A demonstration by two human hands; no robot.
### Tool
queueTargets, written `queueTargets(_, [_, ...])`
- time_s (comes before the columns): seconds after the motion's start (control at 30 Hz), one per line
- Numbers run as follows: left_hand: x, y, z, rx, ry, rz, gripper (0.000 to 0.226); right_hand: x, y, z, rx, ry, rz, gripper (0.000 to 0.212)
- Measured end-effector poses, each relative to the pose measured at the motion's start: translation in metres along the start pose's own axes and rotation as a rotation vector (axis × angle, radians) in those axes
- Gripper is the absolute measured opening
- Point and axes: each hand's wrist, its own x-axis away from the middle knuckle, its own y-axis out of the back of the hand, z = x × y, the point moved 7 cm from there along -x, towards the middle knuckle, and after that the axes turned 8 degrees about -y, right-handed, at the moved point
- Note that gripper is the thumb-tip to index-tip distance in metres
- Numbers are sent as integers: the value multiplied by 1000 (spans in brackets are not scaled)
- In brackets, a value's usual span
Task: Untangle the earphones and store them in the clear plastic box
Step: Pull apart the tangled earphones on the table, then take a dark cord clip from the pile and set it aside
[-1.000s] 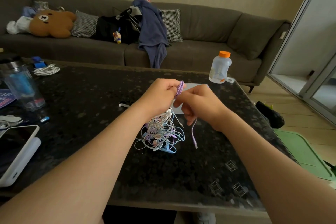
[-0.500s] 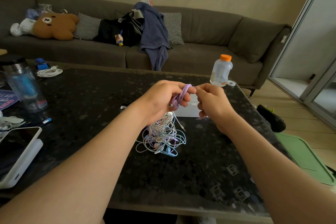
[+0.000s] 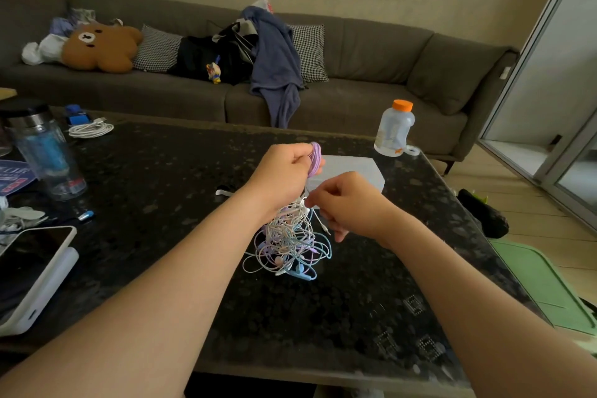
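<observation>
Earphones [image 3: 290, 242] by the clear plastic box [image 3: 355, 168] are mostly knotted; your left hand [image 3: 281, 171] grips one coiled purple cord [image 3: 315, 157], your right hand [image 3: 349, 203] pinches them.

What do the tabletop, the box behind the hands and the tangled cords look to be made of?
Tabletop: polished stone, likely granite; dark, speckled, glossy with faint reflections.
Box: smooth plastic, clear to frosted; it looks pale and milky.
Cords: probably a soft plastic or rubber coating, matt pastel; they bend in loose loops.
</observation>
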Motion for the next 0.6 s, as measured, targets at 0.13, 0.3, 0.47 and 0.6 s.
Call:
queueTargets(0.13, [3, -2, 10, -233, 33, 121, 37, 4, 16, 9, 91, 126, -229, 24])
queueTargets(0.3, [7, -13, 7, -129, 111, 245, 31, 12, 41, 14, 171, 353, -612, 8])
queueTargets(0.47, [10, -14, -3, 22, 163, 220, 37, 17, 44, 17, 117, 445, -682, 6])
queueTargets(0.6, [9, -17, 3, 161, 238, 183, 34, 8, 39, 13, 30, 328, -566, 21])
